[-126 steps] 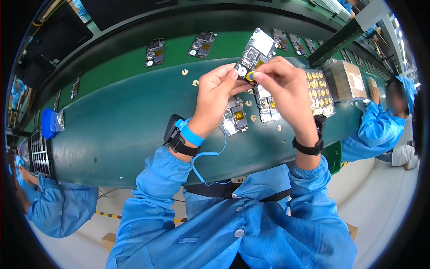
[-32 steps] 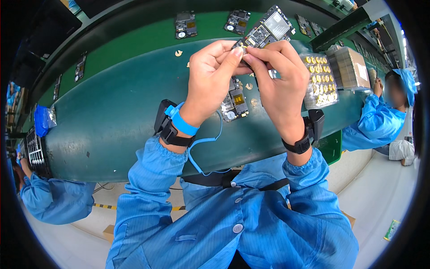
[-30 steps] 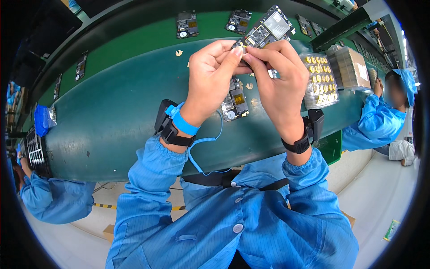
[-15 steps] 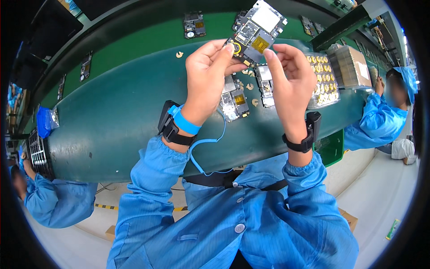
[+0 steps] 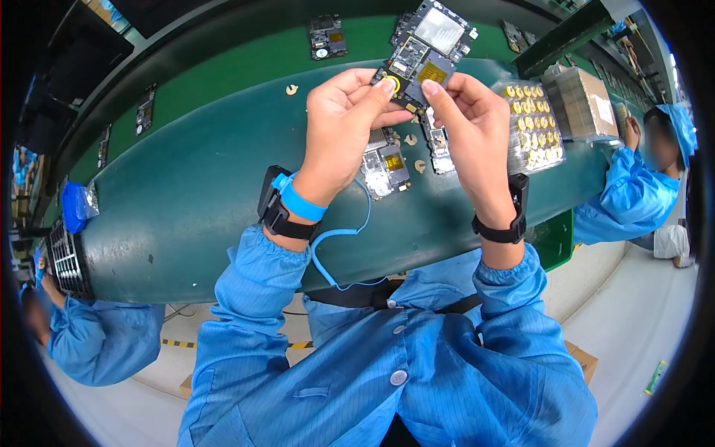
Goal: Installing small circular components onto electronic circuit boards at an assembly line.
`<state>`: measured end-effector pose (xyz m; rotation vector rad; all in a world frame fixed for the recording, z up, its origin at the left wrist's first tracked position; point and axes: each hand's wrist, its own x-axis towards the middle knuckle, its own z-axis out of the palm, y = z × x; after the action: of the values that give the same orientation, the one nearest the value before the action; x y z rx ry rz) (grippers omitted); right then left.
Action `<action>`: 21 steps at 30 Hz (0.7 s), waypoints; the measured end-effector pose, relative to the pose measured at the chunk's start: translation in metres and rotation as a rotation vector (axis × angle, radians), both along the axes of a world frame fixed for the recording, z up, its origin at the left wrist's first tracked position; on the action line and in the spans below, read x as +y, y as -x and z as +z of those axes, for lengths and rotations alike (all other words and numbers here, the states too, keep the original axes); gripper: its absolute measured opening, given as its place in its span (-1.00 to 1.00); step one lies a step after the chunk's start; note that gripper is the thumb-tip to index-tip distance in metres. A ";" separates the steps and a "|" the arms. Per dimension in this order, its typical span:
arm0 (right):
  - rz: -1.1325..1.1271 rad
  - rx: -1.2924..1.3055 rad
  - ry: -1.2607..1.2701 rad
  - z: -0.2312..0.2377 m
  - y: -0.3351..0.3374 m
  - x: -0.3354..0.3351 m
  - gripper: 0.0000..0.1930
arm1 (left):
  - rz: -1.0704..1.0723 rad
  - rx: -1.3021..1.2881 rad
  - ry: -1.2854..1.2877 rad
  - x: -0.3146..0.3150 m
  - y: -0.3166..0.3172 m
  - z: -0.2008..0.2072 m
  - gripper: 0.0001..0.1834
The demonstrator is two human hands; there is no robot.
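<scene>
Raised over the table, a black circuit board (image 5: 426, 51) with a silver shield plate and a gold-coloured patch is held between both hands. My left hand (image 5: 341, 123) pinches its lower left corner, thumb pressed on a round part with a yellow ring (image 5: 392, 83). Thumb and curled fingers of my right hand (image 5: 477, 123) grip the lower right edge, close to the gold patch. Beneath the hands lie a second circuit board (image 5: 385, 165) and a third one (image 5: 438, 143), partly covered. Small cream-coloured notched pieces (image 5: 420, 166) are scattered beside them.
To the right stand a clear tray of yellow-ringed round parts (image 5: 530, 123) and a plastic-wrapped carton (image 5: 592, 108). More boards (image 5: 328, 39) lie on the green strip behind. A coiled blue cord (image 5: 335, 233) trails from my left wristband. Co-workers sit at both sides.
My right hand has shifted slightly left, its thumb now lying on the board. The board has turned a little, and its shield plate catches the light differently. My left hand keeps its pinch.
</scene>
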<state>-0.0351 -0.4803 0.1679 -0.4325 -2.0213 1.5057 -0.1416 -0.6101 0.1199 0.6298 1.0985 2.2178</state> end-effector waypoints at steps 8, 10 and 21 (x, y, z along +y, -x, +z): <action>-0.031 0.028 -0.051 0.002 0.002 -0.004 -0.77 | 0.009 0.012 -0.003 0.000 0.000 0.002 -0.75; -0.037 0.022 -0.060 0.003 0.003 -0.005 -0.76 | 0.008 0.016 0.000 0.001 0.000 0.001 -0.75; -0.017 -0.026 0.006 -0.003 0.002 0.006 -0.74 | -0.035 0.043 -0.003 0.002 0.003 0.002 -0.75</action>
<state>-0.0370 -0.4747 0.1649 -0.4726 -2.0285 1.5043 -0.1443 -0.6082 0.1221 0.6959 1.0973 2.1861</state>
